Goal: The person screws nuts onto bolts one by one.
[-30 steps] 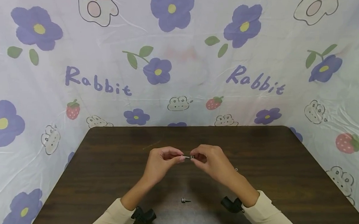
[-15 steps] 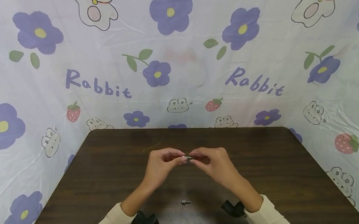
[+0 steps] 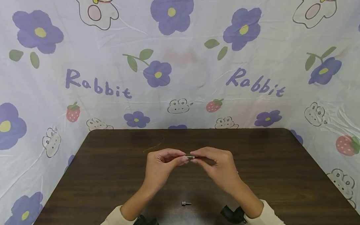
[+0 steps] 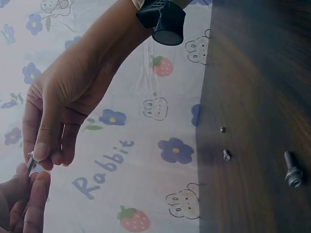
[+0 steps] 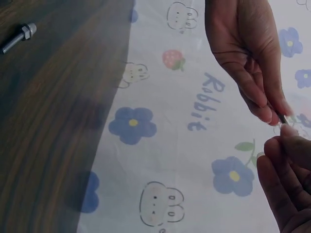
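Observation:
In the head view my left hand [image 3: 162, 167] pinches a thin metal screw [image 3: 188, 157] between thumb and fingertips, held level above the table. My right hand [image 3: 220, 165] pinches a small metal piece, likely a nut [image 3: 193, 157], at the screw's right end; fingertips partly cover it. The two hands nearly meet. In the left wrist view the screw [image 4: 31, 163] shows as a short shaft between both sets of fingertips. A larger bolt [image 3: 186, 203] with a nut and washers on it lies on the table nearer the body.
The dark wooden table [image 3: 111, 181] stands against a patterned cloth [image 3: 196, 75]. On it, the left wrist view also shows a smaller screw [image 4: 227, 155] and a tiny metal part [image 4: 222, 129]. Black cameras [image 3: 232, 215] sit on the wrists.
The right hand's small piece, slightly apart from the screw's end a second ago, now meets it. The right hand has shifted and turned a little; the left hand stays nearly still.

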Action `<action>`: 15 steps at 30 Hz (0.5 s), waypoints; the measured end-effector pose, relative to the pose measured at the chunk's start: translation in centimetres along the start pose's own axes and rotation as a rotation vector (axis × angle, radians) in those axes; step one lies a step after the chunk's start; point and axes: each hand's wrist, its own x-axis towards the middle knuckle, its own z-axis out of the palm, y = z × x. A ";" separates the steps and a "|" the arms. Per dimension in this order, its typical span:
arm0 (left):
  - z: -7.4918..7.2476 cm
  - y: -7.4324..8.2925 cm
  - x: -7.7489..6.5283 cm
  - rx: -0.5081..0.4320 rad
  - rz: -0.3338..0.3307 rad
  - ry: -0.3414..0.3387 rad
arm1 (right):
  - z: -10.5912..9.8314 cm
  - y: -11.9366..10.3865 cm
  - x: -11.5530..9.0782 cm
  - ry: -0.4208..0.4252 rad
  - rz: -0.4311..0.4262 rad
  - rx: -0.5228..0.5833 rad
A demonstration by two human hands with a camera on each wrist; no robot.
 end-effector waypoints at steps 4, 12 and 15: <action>0.1 0.5 -0.1 0.036 0.031 -0.004 | -0.2 -0.2 0.0 -0.014 -0.039 -0.014; 0.1 1.1 -0.2 0.053 0.065 -0.014 | -0.4 -0.5 -0.1 0.005 -0.007 0.044; 0.2 1.3 -0.1 0.053 0.078 -0.006 | -0.3 -0.6 -0.1 0.034 0.026 0.093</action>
